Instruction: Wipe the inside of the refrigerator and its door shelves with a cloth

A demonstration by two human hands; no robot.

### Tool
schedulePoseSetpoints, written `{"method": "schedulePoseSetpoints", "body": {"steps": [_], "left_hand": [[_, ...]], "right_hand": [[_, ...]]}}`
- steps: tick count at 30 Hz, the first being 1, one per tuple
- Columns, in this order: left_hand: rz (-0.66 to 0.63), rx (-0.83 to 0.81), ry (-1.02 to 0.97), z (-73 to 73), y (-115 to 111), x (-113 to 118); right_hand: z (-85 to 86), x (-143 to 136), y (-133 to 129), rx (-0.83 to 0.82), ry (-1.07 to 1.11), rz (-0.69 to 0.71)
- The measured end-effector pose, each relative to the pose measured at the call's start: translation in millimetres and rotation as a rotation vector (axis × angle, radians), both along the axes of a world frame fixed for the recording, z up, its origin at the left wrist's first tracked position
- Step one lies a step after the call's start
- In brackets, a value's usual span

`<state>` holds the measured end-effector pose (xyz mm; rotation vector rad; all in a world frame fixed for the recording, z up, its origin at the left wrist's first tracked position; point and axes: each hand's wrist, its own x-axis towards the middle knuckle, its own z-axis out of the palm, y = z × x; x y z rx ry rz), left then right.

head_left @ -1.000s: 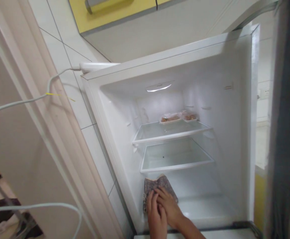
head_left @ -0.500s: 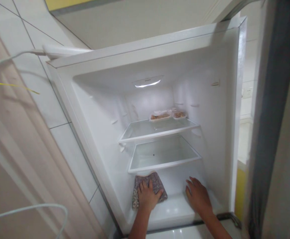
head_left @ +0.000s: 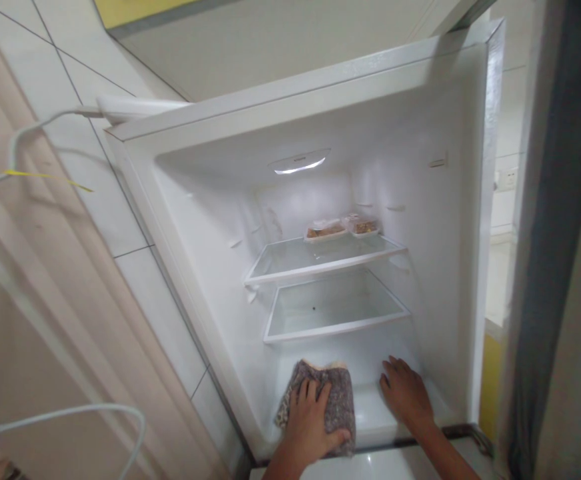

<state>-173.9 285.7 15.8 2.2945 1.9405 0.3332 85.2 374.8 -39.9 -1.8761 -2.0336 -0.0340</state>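
An open white fridge (head_left: 210, 280) fills the view. My left hand (head_left: 310, 420) presses flat on a grey speckled cloth (head_left: 338, 400) lying on the fridge's bottom floor, near the front left. My right hand (head_left: 408, 397) rests palm down, fingers spread, on the bare white floor of the fridge to the right of the cloth, holding nothing. Above them are two glass shelves, the lower one (head_left: 335, 327) bare and the upper one (head_left: 320, 263) carrying two clear food trays (head_left: 326, 230) at the back.
The fridge light (head_left: 298, 163) glows on the ceiling inside. A tiled wall (head_left: 120, 220) and white cables (head_left: 35, 133) lie to the left. The grey fridge door edge (head_left: 545, 267) stands at the right. A yellow cabinet (head_left: 135, 8) hangs above.
My left hand has slid the cloth toward the front and a little right along the fridge floor. My right hand, which was beside the left a second ago, stays planted on the right.
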Motion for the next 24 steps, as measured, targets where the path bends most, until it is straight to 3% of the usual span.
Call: {"method": "schedulePoseSetpoints", "body": {"steps": [5,11,14,16,21,22,24], "left_hand": [[0.038,0.089,0.053,9.7,5,5],[0.240,0.283,0.072,-10.2,-14,28],[0.240,0.268,0.097,-11.5,-16,31],[0.140,0.226,0.178,-1.4,-10,30],[-0.359,0.305,0.619,49.3,21,24],[-0.392,0.339,0.693,57.9,27,22],[-0.340,0.385,0.804,66.5,35,12]], "right_hand": [[1.6,2,-1,-0.017,-0.010,0.021],[5.7,1,-2,-0.041,-0.008,0.016],[6.5,1,-3,-0.037,0.005,0.023],[6.6,1,-2,-0.031,0.012,0.028],[7.4,1,-2,-0.008,0.024,0.026],[7.8,1,-2,-0.005,0.028,0.026],[9.1,1,-2,-0.003,0.037,0.026]]}}
